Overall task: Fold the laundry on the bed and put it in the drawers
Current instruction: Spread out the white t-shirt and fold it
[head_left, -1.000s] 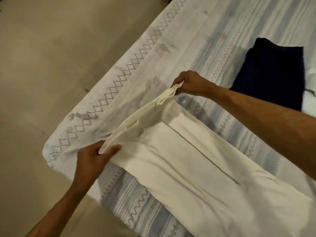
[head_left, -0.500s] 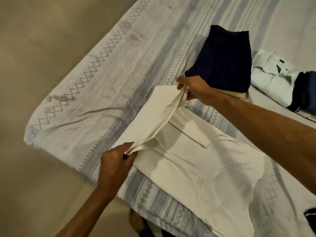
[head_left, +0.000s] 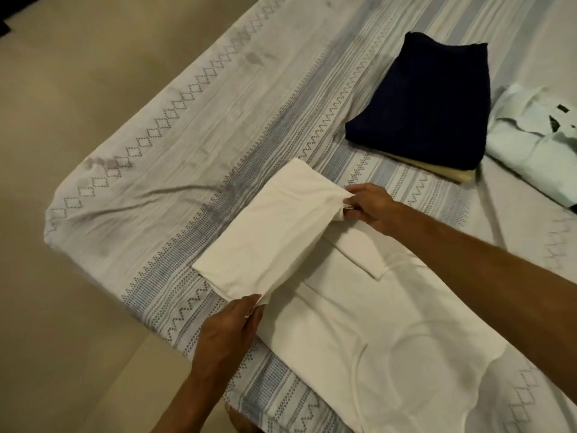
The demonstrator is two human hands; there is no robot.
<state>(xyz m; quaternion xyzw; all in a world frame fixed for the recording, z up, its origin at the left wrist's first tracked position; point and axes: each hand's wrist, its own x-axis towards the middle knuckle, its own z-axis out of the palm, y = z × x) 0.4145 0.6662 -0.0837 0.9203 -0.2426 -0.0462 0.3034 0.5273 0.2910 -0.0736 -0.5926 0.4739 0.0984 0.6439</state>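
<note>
A cream-white T-shirt (head_left: 390,339) lies flat on the bed (head_left: 193,145), its sleeves folded in. Its bottom part is doubled back over itself toward the collar. My left hand (head_left: 231,332) pinches the near corner of that folded-over hem. My right hand (head_left: 368,207) pinches the far corner, a little above the shirt. The fold between the two hands hangs slack and slightly raised. The collar end lies toward the lower right.
A folded navy garment (head_left: 431,101) sits on a folded cream one (head_left: 449,175) beyond my right hand. A pale green shirt (head_left: 537,139) lies at the right edge. The bed's corner (head_left: 62,214) and edge drop to a beige floor (head_left: 62,89) on the left.
Both hands have carried the shirt's hem over the body toward the collar and lowered it, so the fold now lies flatter. The view has shifted toward the bed.
</note>
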